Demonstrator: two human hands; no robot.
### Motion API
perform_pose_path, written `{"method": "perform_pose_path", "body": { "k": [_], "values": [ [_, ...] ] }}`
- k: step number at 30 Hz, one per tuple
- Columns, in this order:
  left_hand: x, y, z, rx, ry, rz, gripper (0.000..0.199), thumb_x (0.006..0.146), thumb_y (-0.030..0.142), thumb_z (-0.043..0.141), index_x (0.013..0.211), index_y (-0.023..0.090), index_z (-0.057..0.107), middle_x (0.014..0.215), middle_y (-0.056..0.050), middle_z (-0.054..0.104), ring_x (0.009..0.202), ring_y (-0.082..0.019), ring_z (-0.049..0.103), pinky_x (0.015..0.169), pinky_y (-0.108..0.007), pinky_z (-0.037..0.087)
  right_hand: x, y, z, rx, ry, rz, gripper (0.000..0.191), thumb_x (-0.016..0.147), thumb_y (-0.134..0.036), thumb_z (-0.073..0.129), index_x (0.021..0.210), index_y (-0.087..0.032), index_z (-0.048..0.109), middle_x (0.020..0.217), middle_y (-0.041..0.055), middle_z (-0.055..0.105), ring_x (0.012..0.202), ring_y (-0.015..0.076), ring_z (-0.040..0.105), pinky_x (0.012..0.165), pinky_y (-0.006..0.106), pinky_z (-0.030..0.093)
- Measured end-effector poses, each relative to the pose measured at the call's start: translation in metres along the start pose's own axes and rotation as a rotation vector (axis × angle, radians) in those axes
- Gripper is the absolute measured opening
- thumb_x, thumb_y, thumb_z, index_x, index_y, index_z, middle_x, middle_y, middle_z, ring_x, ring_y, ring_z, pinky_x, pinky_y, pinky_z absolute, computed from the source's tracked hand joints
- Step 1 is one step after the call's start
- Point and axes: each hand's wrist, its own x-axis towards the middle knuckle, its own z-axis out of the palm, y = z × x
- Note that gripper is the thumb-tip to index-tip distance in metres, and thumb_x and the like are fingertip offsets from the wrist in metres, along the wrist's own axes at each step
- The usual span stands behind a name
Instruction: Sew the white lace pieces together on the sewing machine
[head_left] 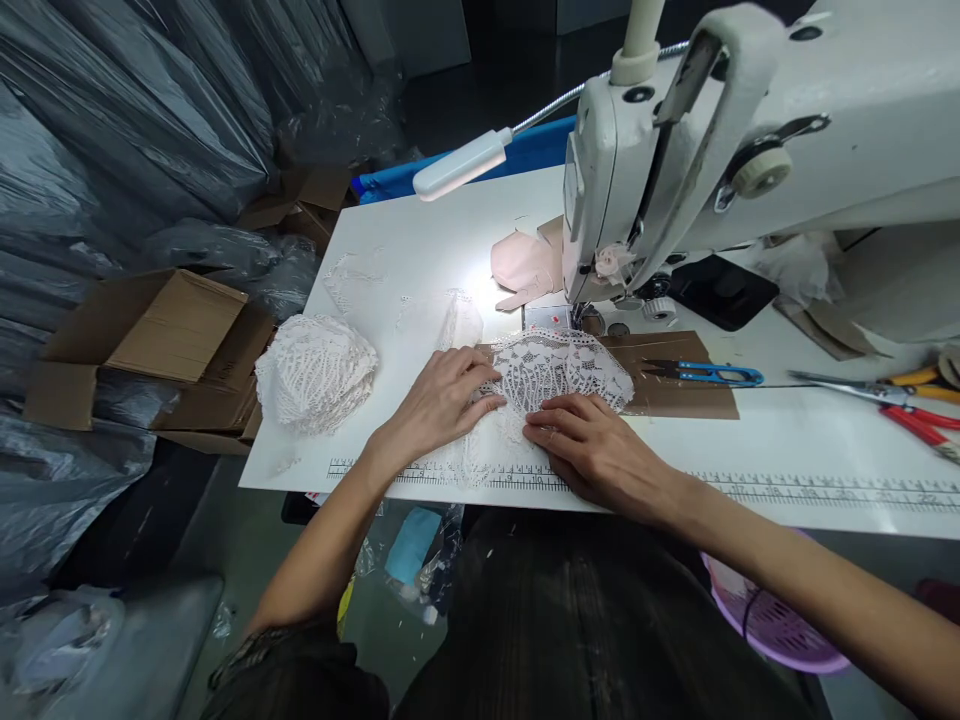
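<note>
A piece of white lace (551,365) lies over a brown cardboard strip in front of the sewing machine's presser foot (577,316). My left hand (442,395) is at the lace's left side, with its thumb and fingers closed on the edge. Lower down, my right hand (589,440) rests on the front part of the lace with its fingers bent together on it. More thin white lace spreads under and between my hands toward the printed ruler (420,472). A thick stack of white lace pieces (315,375) sits on the left of the table.
Blue thread snips (705,373) lie on the cardboard strip (675,400). Scissors with red handles (915,420) are at the far right, beside a black phone-like slab (721,290). A lamp (461,165) overhangs the table. Cardboard boxes (172,330) stand left; a purple basket (795,640) is below.
</note>
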Motion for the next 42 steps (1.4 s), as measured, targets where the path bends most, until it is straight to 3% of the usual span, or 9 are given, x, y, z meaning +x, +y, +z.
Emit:
{"method": "perform_pose_path", "body": {
  "k": [2,5,8,11,14,20,33,42],
  "values": [
    [0.007,-0.004,-0.002,-0.056,-0.060,0.019,0.018,0.093,0.032,0.056,0.100,0.019,0.065,0.102,-0.008,0.065,0.098,-0.023,0.061,0.087,-0.041,0.049,0.002,-0.001,-0.004,0.030,0.066,0.023,0.033,0.091,-0.010,0.049,0.120,-0.013,0.062,0.121,0.0164,0.063,0.114,0.0298,0.055,0.091,0.052,0.049],
    [0.012,-0.009,-0.009,-0.267,-0.009,0.004,0.013,0.091,0.031,0.058,0.091,0.020,0.065,0.101,-0.007,0.067,0.098,-0.021,0.063,0.086,-0.038,0.052,0.016,0.001,-0.012,0.123,0.176,0.099,0.038,0.092,-0.022,0.053,0.128,-0.014,0.057,0.125,0.0180,0.060,0.117,0.0306,0.054,0.095,0.053,0.048],
    [0.016,-0.010,-0.014,-0.498,0.050,-0.068,0.012,0.089,0.030,0.062,0.087,0.018,0.064,0.097,-0.008,0.071,0.093,-0.019,0.067,0.084,-0.036,0.054,0.041,0.008,-0.019,0.264,0.186,0.230,0.051,0.087,-0.033,0.063,0.133,-0.015,0.051,0.123,0.0162,0.063,0.114,0.0297,0.057,0.094,0.050,0.049],
    [0.021,-0.010,-0.013,-0.653,0.132,-0.178,0.013,0.085,0.029,0.067,0.086,0.017,0.062,0.086,-0.006,0.070,0.080,-0.016,0.068,0.075,-0.031,0.055,0.065,0.017,-0.021,0.491,0.091,0.419,0.039,0.084,-0.031,0.066,0.118,-0.013,0.061,0.097,0.0104,0.070,0.087,0.0214,0.065,0.075,0.035,0.052],
    [0.024,-0.012,-0.006,-0.815,0.202,-0.227,0.022,0.079,0.027,0.074,0.091,0.017,0.059,0.081,-0.004,0.069,0.075,-0.014,0.067,0.069,-0.027,0.055,0.078,0.023,-0.019,0.633,0.060,0.532,0.017,0.084,-0.026,0.062,0.095,-0.013,0.067,0.071,0.0014,0.063,0.063,0.0128,0.055,0.056,0.025,0.041],
    [0.024,-0.016,-0.002,-0.937,0.192,-0.272,0.040,0.079,0.029,0.074,0.112,0.017,0.055,0.088,-0.005,0.071,0.077,-0.015,0.069,0.073,-0.029,0.057,0.076,0.029,-0.011,0.698,0.128,0.503,0.015,0.084,-0.025,0.060,0.092,-0.016,0.068,0.079,0.0005,0.064,0.069,0.0116,0.053,0.061,0.024,0.039],
    [0.028,-0.013,0.004,-1.000,0.269,-0.265,0.043,0.077,0.021,0.077,0.114,0.017,0.056,0.085,-0.003,0.069,0.076,-0.012,0.065,0.071,-0.023,0.053,0.073,0.029,-0.005,0.716,0.191,0.461,0.014,0.084,-0.028,0.060,0.091,-0.017,0.065,0.083,0.0034,0.067,0.072,0.0148,0.057,0.064,0.028,0.044],
    [0.027,-0.013,0.001,-1.025,0.289,-0.332,0.047,0.079,0.025,0.075,0.120,0.018,0.053,0.088,-0.003,0.065,0.069,-0.010,0.059,0.062,-0.022,0.048,0.070,0.031,-0.002,0.728,0.192,0.480,0.017,0.087,-0.018,0.052,0.099,-0.017,0.065,0.084,0.0027,0.069,0.069,0.0142,0.059,0.061,0.027,0.042]
  ]
}}
